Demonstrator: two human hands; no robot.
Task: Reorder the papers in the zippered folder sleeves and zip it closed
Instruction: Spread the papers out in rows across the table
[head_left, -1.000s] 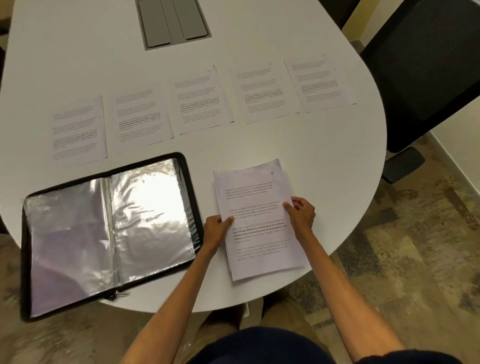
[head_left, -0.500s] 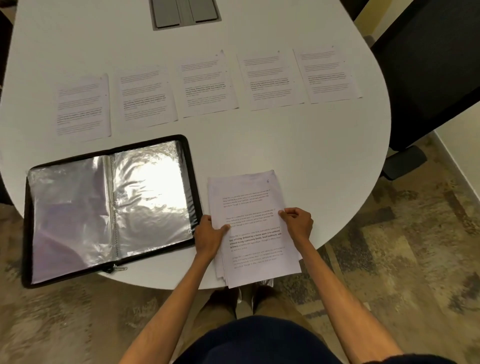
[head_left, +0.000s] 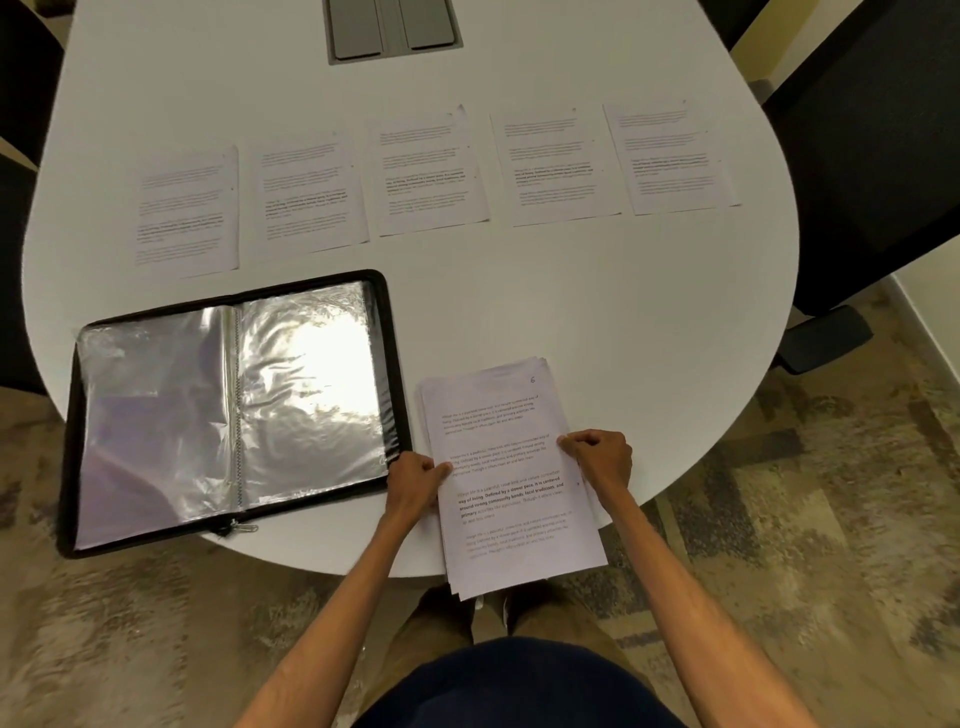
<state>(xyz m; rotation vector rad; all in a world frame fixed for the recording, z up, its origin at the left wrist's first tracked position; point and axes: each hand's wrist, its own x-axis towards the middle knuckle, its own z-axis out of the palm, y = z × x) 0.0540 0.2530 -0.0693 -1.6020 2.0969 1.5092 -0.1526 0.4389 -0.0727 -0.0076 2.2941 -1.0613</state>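
Head view, looking down on a white round-ended table (head_left: 597, 291). At its near edge lies a stack of white printed paper sheets (head_left: 511, 499), its lower end overhanging the table rim. The left hand (head_left: 413, 480) grips the stack's left edge, thumb laid on the top sheet and fingers curled at the side. The right hand (head_left: 600, 460) grips the right edge in the same way, thumb on top and knuckles bent.

The top sheet carries a handwritten "6" in its upper right corner. Its bold lines read "Defined by a slower pace, it is centered around strong community bonds, local traditions, and primary"; the lighter paragraphs are too faint to read in full.

Just beside the stack, to the left, a black zippered folder (head_left: 396, 364) lies open and flat. Its clear plastic sleeves (head_left: 306, 395) reflect the ceiling light on either side of a spiral spine (head_left: 237, 405). A small metal zipper pull (head_left: 239, 527) rests at the folder's near edge.

Farther back, five single printed sheets lie apart in a row: first (head_left: 187, 210), second (head_left: 311, 192), third (head_left: 428, 174), fourth (head_left: 558, 169), fifth (head_left: 670, 158). Their text is too small to read.

A grey recessed panel (head_left: 395, 26) sits at the table's far middle. A black office chair (head_left: 872, 156) stands at right on mottled brown carpet (head_left: 779, 519).
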